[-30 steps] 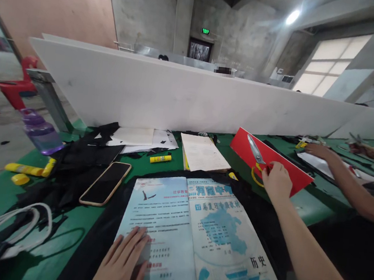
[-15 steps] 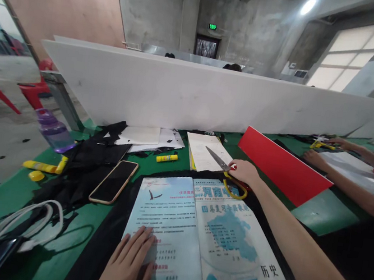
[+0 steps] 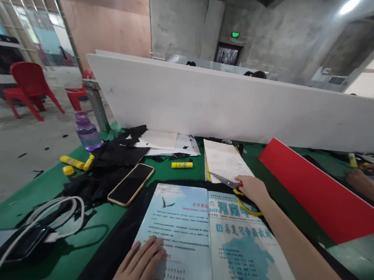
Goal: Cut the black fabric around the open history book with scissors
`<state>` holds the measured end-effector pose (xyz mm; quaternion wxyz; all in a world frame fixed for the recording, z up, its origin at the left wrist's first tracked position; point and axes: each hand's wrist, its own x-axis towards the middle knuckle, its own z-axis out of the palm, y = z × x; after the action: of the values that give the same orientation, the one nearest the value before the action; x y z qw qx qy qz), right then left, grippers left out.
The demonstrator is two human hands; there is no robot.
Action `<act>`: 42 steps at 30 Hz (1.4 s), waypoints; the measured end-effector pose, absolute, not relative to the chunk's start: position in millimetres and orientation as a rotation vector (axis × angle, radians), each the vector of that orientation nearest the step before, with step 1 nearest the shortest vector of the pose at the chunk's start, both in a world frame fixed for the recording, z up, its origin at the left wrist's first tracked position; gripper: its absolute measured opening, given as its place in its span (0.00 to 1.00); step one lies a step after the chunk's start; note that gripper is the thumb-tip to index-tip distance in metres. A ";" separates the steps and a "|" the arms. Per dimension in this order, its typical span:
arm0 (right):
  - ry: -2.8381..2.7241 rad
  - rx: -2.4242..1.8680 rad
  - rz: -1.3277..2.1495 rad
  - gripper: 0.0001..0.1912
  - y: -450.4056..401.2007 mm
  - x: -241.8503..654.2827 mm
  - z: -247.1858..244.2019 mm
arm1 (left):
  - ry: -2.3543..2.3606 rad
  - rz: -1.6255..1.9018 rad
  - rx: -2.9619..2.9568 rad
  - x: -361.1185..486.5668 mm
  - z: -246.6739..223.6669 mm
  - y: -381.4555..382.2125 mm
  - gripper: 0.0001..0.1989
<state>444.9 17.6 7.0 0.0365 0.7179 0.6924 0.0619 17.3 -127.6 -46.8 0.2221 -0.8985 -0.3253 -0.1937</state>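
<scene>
Right hand [image 3: 254, 189] has the scissors [image 3: 224, 180] gripped, blades over the paper stack [image 3: 224, 156] just past the booklet [image 3: 180, 223]. Left hand [image 3: 139, 268] lies flat on the booklet, fingers extended (phone [image 3: 131, 184] nearby on the table [image 3: 39, 188], lol).

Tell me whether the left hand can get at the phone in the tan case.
Probably yes: the left hand lies flat on the booklet, and only flat black material separates it from the phone, whose screen is uncovered.
</scene>
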 end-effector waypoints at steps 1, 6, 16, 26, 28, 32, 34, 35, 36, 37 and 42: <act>2.127 2.202 0.197 0.19 19.2 445.5 6.2 | -0.897 -0.544 -2.490 17.2 -47.2 -127.2 0.21; 2.118 2.187 0.196 0.18 24.7 448.4 6.0 | -0.882 -0.550 -2.497 16.3 -48.4 -126.7 0.20; 2.009 2.272 0.150 0.17 32.1 457.5 11.6 | -0.874 -0.486 -2.464 19.2 -42.0 -130.7 0.21; 1.888 2.509 0.085 0.19 14.7 457.6 38.1 | -1.069 -0.432 -2.615 18.7 -46.9 -138.6 0.23; 1.889 2.566 0.079 0.18 1.6 454.9 46.8 | -1.097 -0.435 -2.635 19.2 -47.5 -139.0 0.23; 1.994 2.549 -0.083 0.15 -31.3 452.2 61.2 | -1.105 -0.442 -2.657 19.5 -49.1 -139.0 0.23; 2.020 2.509 -0.201 0.13 -49.5 452.1 63.2 | -1.086 -0.434 -2.682 20.0 -49.5 -140.4 0.25; 2.017 2.496 -0.249 0.12 -58.5 452.1 62.4 | -1.081 -0.427 -2.694 20.9 -49.2 -141.4 0.26; 2.005 2.491 -0.281 0.11 -67.2 452.1 60.6 | -1.089 -0.419 -2.704 22.5 -48.3 -142.4 0.27; 1.985 2.494 -0.300 0.11 -75.4 451.7 57.9 | -1.110 -0.412 -2.711 24.9 -46.6 -142.9 0.27; 1.884 2.534 -0.303 0.13 -104.4 441.1 40.2 | -1.294 -0.406 -2.745 52.1 -24.1 -129.1 0.28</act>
<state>441.1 -104.4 40.2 -0.0152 0.7987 0.5939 -0.0955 52.1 -129.1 -24.1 0.0396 -0.8958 -0.4223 -0.1324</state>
